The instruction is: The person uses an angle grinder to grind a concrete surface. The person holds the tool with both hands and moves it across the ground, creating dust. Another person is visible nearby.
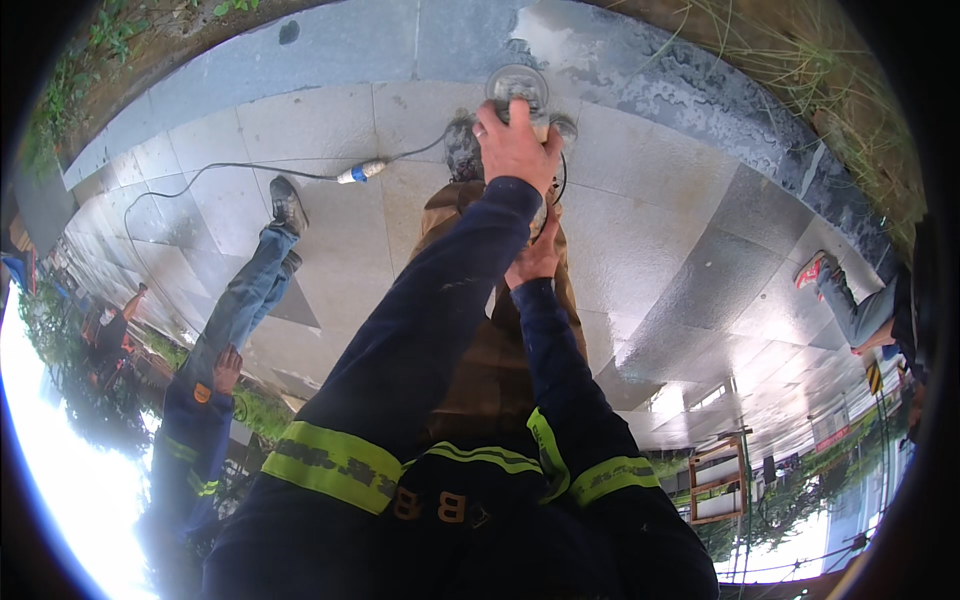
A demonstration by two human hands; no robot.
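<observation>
A corded power tool that looks like an angle grinder (519, 77), with a round grey head, is held low against the far edge of the tiled paving. My left hand (516, 140) is closed over the tool just behind that head, fingers pointing away from me. Nearer to me, my right hand (537, 255) wraps round the rear of its body, mostly hidden by my left sleeve. The tool's underside and the exact contact with the stone cannot be seen. My shoe (462, 150) stands close to the left of the tool.
A cable with a white and blue connector (361, 172) runs left over the tiles (660, 220). Blue-grey kerb stone (350, 45) curves along the far side, with grass beyond. At left stands a person in jeans (245, 280); another person's leg (850, 300) is at right.
</observation>
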